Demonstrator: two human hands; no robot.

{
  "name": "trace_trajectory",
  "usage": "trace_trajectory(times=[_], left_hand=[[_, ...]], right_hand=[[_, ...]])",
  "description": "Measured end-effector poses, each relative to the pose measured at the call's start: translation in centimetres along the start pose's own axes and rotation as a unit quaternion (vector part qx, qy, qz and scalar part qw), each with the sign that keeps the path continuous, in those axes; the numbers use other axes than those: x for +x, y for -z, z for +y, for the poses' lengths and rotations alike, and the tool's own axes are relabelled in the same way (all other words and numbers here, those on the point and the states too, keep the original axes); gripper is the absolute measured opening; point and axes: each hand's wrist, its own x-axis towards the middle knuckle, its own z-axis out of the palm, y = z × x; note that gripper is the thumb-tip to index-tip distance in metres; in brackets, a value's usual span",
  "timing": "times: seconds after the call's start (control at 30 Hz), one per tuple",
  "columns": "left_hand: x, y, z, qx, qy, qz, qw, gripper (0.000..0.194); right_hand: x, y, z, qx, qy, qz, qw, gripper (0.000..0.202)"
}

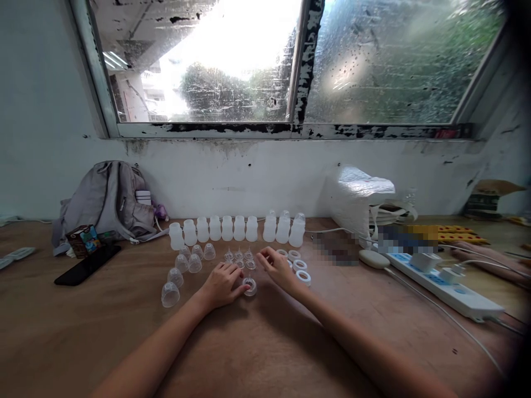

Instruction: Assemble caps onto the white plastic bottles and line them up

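My left hand (224, 284) rests at the middle of the table, its thumb touching a clear ring-shaped piece (249, 286). Just right of it, my right hand (276, 267) has its fingers bent beside the clear nipples (239, 257); whether something sits at its fingertips is too small to tell. White rings (303, 277) lie to the right of that hand. Clear domed caps (170, 294) stand to the left of my left hand. Behind, a row of frosted bottles (227, 228) stands upright, and several at the right end (296, 231) have clear tops.
A grey backpack (110, 199), a small box (83, 240) and a black phone (87, 265) are at the left. A white power strip (448, 287) with cables, a white bag (352, 204) and another person's hand (481, 257) are at the right.
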Motion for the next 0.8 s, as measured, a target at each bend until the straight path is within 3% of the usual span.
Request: trace_trajectory(times=[0.07,0.23,0.4,0.5,0.67,0.73,0.8], left_hand=[[0.0,0.0,0.0,-0.013,-0.007,0.009,1.0,0.026],[0.0,-0.4,0.1,-0.04,-0.012,0.025,0.999,0.03],[0.2,-1.0,0.9,-0.046,0.008,0.019,0.999,0.028],[0.1,-1.1,1.3,-0.054,0.009,0.021,0.998,0.021],[-0.2,-1.0,1.2,-0.11,0.031,0.038,0.993,0.012],[-0.2,-1.1,1.1,-0.171,0.061,0.062,0.981,0.011],[0.1,-1.5,0.9,-0.267,0.125,0.098,0.95,0.014]], right_hand=[[2.1,0.3,0.8,-0.051,-0.029,0.017,0.998,0.018],[8.5,-0.1,2.8,-0.149,-0.064,0.003,0.987,0.039],[11.9,-1.3,3.4,-0.195,-0.079,-0.021,0.977,0.032],[11.7,-0.8,2.7,-0.214,-0.067,-0.022,0.974,0.02],[8.3,2.6,0.2,-0.246,-0.039,-0.012,0.968,0.017],[6.3,3.9,-0.8,-0.232,-0.005,-0.015,0.973,0.014],[4.1,4.6,-1.6,-0.185,0.031,-0.02,0.982,0.01]])
